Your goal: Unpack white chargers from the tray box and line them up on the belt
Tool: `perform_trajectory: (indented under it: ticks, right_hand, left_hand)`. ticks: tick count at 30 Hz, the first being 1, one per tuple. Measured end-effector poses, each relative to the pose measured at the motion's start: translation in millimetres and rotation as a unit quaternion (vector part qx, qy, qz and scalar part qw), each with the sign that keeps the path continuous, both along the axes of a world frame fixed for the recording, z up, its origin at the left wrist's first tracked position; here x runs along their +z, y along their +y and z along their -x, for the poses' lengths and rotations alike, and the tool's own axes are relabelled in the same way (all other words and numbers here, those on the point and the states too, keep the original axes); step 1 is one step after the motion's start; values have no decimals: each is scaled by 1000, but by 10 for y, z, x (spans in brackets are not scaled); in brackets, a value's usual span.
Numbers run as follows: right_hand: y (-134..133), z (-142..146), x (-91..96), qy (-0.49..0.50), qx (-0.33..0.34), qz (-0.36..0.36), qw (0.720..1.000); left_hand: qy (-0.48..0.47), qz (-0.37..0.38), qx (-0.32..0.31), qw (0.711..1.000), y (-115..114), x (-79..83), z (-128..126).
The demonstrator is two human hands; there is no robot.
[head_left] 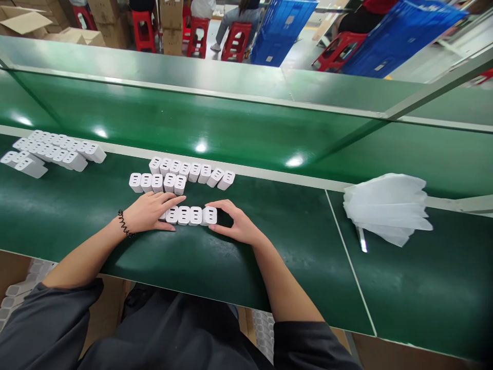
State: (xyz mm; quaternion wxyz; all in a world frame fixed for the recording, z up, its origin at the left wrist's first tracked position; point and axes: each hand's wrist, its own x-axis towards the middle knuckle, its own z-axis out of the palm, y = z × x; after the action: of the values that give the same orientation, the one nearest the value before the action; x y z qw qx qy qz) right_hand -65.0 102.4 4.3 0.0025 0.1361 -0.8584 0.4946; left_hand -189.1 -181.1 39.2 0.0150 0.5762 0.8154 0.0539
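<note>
A short row of white USB charger blocks [184,215] stands upright on the green table, slotted ends facing up. My left hand [148,211], with a black coiled band at the wrist, wraps round the row's left end and partly hides a block there. Thumb and fingers of my right hand [239,224] close on the rightmost charger block [210,216], which leans slightly. Just behind my left hand stands another row of white chargers [157,182]. Behind that is a longer row of chargers [185,170], its right-hand blocks tilted.
A larger cluster of white chargers [57,149] stands at the far left. White translucent bags [387,208] lie fanned out at the right on the green table [292,246]. Beyond the green back panel are blue crates [283,31], red stools [144,31], cardboard boxes [171,31] and seated people.
</note>
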Motion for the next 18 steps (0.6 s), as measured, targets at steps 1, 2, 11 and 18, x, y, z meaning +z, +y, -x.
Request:
perform_trajectory:
  ticks: [1,2,11,18]
  right_hand:
    - [-9,-4,-4,-3,3,-7,1000]
    - [-22,-9,-10,-5,2,-14,1000]
    - [-245,-26,-122,79,-49,-77,993]
    - [-199,-21,-137,99,-85,-108,986]
  left_hand:
    - [8,-7,-2,1000,21,-27,-13]
    - [14,-18,-6,1000,42,-51,-27]
    - [68,-135,-12,989,205,-211,-119]
    - [97,-106,0,990,333,-228,-176]
